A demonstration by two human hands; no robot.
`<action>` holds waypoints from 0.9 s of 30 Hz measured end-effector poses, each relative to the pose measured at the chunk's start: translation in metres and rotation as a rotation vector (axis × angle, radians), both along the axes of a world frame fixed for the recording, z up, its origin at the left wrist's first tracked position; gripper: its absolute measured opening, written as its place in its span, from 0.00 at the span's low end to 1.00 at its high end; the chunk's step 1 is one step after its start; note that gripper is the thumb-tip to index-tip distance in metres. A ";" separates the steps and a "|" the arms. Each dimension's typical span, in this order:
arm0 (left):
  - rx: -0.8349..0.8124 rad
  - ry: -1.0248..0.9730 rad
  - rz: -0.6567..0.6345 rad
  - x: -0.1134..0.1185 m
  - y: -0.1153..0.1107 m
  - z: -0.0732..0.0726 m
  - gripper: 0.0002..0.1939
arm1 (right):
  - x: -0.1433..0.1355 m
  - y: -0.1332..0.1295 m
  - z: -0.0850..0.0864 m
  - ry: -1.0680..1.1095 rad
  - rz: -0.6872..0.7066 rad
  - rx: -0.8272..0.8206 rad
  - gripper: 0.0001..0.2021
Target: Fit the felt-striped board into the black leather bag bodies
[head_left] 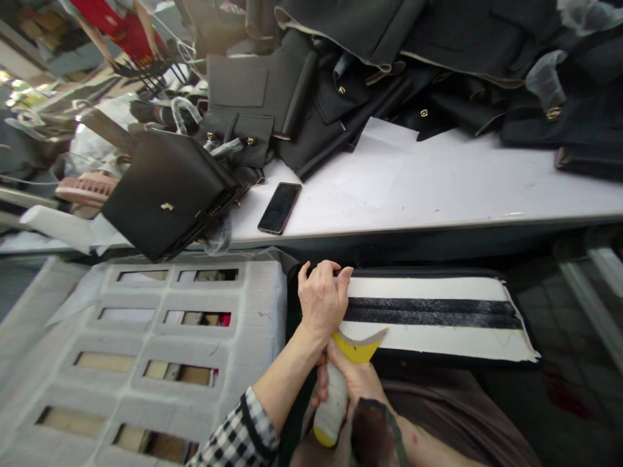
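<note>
A long bag piece (438, 285) with a white face and two dark strips along its middle lies below the table edge, over the lap. My left hand (322, 298) is closed round its left end, fingers curled and thumb toward the piece. Just below, my right hand (360, 383) grips a hand tool (331, 405) with a pale wrapped handle and a yellow butt. The tool's curved, pointed yellow-and-grey head lies over the piece's lower left corner. Its exact kind does not show clearly. Part of the right hand's grip is hidden behind the wrist.
A white table (462, 181) runs across, holding a phone (280, 207), a black handbag (165, 194) and heaped black bag parts (350, 39). On the left stands a cloth-covered slotted crate (253, 337). A pink fan (87, 189) and a person in red (119, 29) are farther back.
</note>
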State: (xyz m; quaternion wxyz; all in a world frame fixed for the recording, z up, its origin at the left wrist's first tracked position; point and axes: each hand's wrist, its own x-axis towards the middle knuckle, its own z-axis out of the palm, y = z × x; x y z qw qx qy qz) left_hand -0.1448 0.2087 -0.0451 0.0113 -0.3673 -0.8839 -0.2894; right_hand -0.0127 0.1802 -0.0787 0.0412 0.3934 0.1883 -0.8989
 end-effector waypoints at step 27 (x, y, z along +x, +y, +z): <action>0.440 -0.880 0.092 0.049 -0.080 -0.030 0.34 | 0.076 0.265 0.095 -0.078 0.066 0.960 0.22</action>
